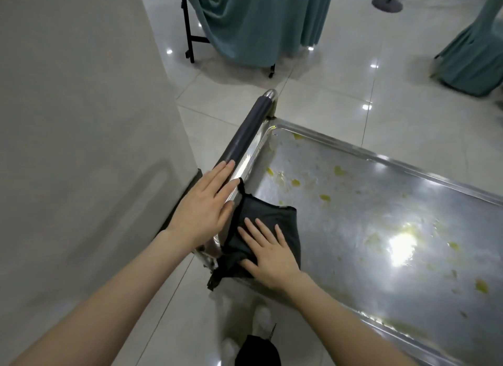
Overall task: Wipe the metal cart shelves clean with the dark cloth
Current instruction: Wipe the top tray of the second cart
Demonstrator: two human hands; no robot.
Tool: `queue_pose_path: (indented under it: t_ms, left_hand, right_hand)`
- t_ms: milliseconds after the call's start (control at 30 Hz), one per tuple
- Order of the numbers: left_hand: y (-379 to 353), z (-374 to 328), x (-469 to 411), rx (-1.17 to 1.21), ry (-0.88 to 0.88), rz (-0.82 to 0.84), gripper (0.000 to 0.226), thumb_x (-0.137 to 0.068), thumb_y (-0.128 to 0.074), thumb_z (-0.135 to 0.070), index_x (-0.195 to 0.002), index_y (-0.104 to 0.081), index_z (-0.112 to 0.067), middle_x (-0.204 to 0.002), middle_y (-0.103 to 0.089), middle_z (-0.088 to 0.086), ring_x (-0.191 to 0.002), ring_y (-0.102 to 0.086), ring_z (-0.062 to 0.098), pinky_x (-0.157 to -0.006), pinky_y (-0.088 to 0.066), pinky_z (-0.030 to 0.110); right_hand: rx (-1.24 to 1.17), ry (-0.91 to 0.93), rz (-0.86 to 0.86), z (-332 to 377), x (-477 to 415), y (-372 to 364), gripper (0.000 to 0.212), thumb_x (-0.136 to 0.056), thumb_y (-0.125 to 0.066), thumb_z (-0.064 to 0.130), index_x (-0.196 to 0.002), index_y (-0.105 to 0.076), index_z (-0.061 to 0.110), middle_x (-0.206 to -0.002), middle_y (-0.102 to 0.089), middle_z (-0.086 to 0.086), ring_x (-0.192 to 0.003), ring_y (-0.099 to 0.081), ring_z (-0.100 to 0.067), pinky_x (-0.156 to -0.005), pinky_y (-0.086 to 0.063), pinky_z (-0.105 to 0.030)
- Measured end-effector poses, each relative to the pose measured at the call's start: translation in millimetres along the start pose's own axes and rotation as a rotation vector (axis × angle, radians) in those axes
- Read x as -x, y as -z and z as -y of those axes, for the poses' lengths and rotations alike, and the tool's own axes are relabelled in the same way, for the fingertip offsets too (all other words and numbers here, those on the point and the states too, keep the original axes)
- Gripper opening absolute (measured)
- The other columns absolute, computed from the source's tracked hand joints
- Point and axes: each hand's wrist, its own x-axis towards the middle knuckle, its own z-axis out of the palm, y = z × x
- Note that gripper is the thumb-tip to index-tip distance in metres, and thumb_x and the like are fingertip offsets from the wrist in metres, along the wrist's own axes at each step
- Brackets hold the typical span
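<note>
The shiny top shelf (353, 216) of the metal cart fills the lower right of the frame, dotted all over with yellow spots (338, 170). The dark cloth (269, 216) lies in its left corner. The right hand (269, 254) presses down on it, fingers straight, gripping nothing. The left hand (204, 210) lies flat on the handle (245, 131) beside it. Almost all the wiping looks left to do. Green drapes (258, 20) hang at the top.

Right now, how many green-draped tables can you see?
2: one green-draped table beyond the cart's handle, another table cut off at the right edge. Others may be out of view.
</note>
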Motion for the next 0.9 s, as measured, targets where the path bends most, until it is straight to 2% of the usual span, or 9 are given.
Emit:
queue_pose_path:
  t_ms: [167,267,333,533,667,733,800,900]
  left_hand:
    - [-10,6,3,-0.004,-0.090,-0.076,0.042,-0.101,-0.042,-0.019,-0.139,-0.048,-0.004,-0.158,-0.027,0.015,-0.148,-0.020,0.026,-0.117,-0.029,0.045]
    - [-12,4,2,-0.030,-0.066,-0.109,0.042,-0.102,-0.041,-0.022,-0.140,-0.047,-0.007,-0.157,-0.030,0.013,-0.148,-0.021,0.023,-0.120,-0.023,0.040]
    - [-11,4,2,-0.038,-0.040,-0.106,0.042,-0.101,-0.041,-0.023,-0.140,-0.048,-0.008,-0.157,-0.031,0.011,-0.148,-0.021,0.022,-0.121,-0.022,0.038]
    - [-6,1,4,-0.037,-0.002,-0.036,0.044,-0.101,-0.039,-0.024,-0.141,-0.047,-0.007,-0.157,-0.030,0.011,-0.148,-0.022,0.024,-0.117,-0.030,0.044]
    - [-2,-3,3,-0.046,0.020,-0.020,0.044,-0.101,-0.037,-0.026,-0.141,-0.048,-0.009,-0.157,-0.030,0.010,-0.148,-0.021,0.023,-0.116,-0.032,0.044]
    - [-2,-3,2,-0.043,0.003,-0.030,0.044,-0.101,-0.038,-0.024,-0.140,-0.049,-0.008,-0.157,-0.031,0.011,-0.147,-0.023,0.025,-0.116,-0.032,0.044]
    - [-5,-1,0,-0.030,-0.012,-0.062,0.042,-0.102,-0.037,-0.023,-0.138,-0.051,-0.006,-0.155,-0.033,0.012,-0.146,-0.027,0.027,-0.115,-0.032,0.045]
    - [-8,1,-1,-0.036,-0.023,-0.095,0.042,-0.103,-0.037,-0.024,-0.139,-0.051,-0.006,-0.155,-0.034,0.012,-0.145,-0.028,0.027,-0.116,-0.031,0.044]
  right_hand:
    - [-0.013,-0.145,-0.147,-26,-93,29,0.069,-0.097,-0.029,0.060,-0.156,-0.004,0.034,-0.164,0.005,0.011,-0.149,0.011,-0.011,-0.119,0.012,-0.045]
    - [-0.080,-0.274,-0.204,-51,-135,52,0.068,-0.097,-0.028,0.061,-0.156,-0.012,0.031,-0.164,-0.003,0.009,-0.150,0.004,-0.014,-0.119,0.008,-0.047]
    - [-0.071,-0.294,-0.223,-49,-138,52,0.066,-0.098,-0.027,0.060,-0.156,-0.015,0.031,-0.164,-0.006,0.008,-0.151,0.002,-0.016,-0.119,0.008,-0.048]
    - [0.008,0.062,-0.133,13,-52,0,0.069,-0.094,-0.028,0.058,-0.156,-0.011,0.034,-0.164,-0.007,0.009,-0.150,0.008,-0.015,-0.115,0.021,-0.046]
    - [0.040,0.131,-0.084,7,-53,2,0.068,-0.095,-0.024,0.059,-0.156,-0.007,0.035,-0.164,-0.001,0.011,-0.150,0.010,-0.014,-0.113,0.025,-0.043]
    - [0.030,0.060,-0.129,-14,-79,15,0.068,-0.095,-0.030,0.056,-0.156,-0.007,0.036,-0.164,-0.002,0.010,-0.150,0.007,-0.014,-0.116,0.020,-0.043]
    - [-0.015,-0.089,-0.183,-39,-117,33,0.069,-0.095,-0.036,0.054,-0.156,-0.010,0.035,-0.164,-0.003,0.010,-0.151,0.003,-0.015,-0.118,0.012,-0.045]
    - [-0.044,-0.212,-0.211,-61,-159,56,0.066,-0.098,-0.032,0.056,-0.156,-0.012,0.032,-0.164,-0.006,0.008,-0.151,0.001,-0.016,-0.119,0.007,-0.048]
